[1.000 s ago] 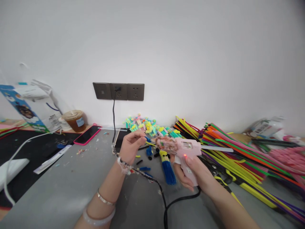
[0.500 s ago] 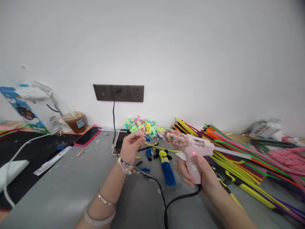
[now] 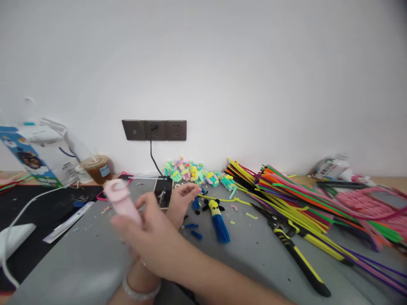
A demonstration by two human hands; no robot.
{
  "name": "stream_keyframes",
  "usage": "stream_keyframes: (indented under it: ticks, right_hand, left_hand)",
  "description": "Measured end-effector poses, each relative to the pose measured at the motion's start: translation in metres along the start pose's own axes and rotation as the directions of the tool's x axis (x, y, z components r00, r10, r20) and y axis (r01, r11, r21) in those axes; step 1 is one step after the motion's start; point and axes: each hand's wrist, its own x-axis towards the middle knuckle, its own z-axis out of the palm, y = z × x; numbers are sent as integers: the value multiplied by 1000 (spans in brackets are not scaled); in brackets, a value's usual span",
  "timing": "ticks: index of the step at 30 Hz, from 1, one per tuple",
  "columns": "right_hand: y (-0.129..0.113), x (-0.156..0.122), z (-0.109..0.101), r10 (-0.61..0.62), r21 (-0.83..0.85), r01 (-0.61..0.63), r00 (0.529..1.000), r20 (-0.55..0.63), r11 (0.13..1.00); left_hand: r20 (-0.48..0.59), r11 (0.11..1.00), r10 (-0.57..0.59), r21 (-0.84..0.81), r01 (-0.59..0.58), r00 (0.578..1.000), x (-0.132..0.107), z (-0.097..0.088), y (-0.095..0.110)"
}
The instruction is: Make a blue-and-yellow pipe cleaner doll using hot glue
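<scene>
My right hand [image 3: 155,237] is crossed over my left forearm. Its fingers are wrapped round a pink glue gun [image 3: 122,199], blurred, with most of its body hidden by the hand. My left hand [image 3: 182,201] is pinched closed, with a small blue fuzzy piece [image 3: 203,192] at its fingertips. Right of it lies a doll [image 3: 219,220] with a yellow head, black ears and a blue fringe skirt. Short blue pieces [image 3: 196,234] lie below the left hand, and a yellow pipe cleaner [image 3: 221,199] stretches to the right.
Black-and-yellow pliers [image 3: 297,256] lie before a heap of coloured pipe cleaners [image 3: 286,195]. Small pastel figures [image 3: 193,171] are piled by the wall. A drink cup [image 3: 97,168] stands left. A cord [image 3: 154,156] hangs from the wall socket [image 3: 159,130].
My right hand has swung the glue gun from the right across to the left, over my left forearm. The pliers now show. My left hand keeps its pinch near the same spot.
</scene>
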Motion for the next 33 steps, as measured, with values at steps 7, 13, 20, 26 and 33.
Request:
stream_keyframes:
  ticks: [7,13,20,26,33]
  right_hand:
    - [25,44,58,15,-741,56,996,88,669]
    - [41,53,60,169,-863,-99,985,-16,495]
    - [30,-22,24,-211,-882,344,934,288,321]
    - [12,-64,-58,-21,-895,406,912,409,184]
    - [28,-43,-108,129,-973,91,984,120,213]
  left_hand:
    - [50,998,-66,-6,66,997,-6,18,-4]
    - [92,991,-121,-42,125,988,-10,24,-8]
    - [54,982,-161,-89,166,985,-8,26,-6]
    - [-43,977,-134,-174,125,990,-1,19,-1]
    - [-104,966,-146,-228,119,984,8,14,-3]
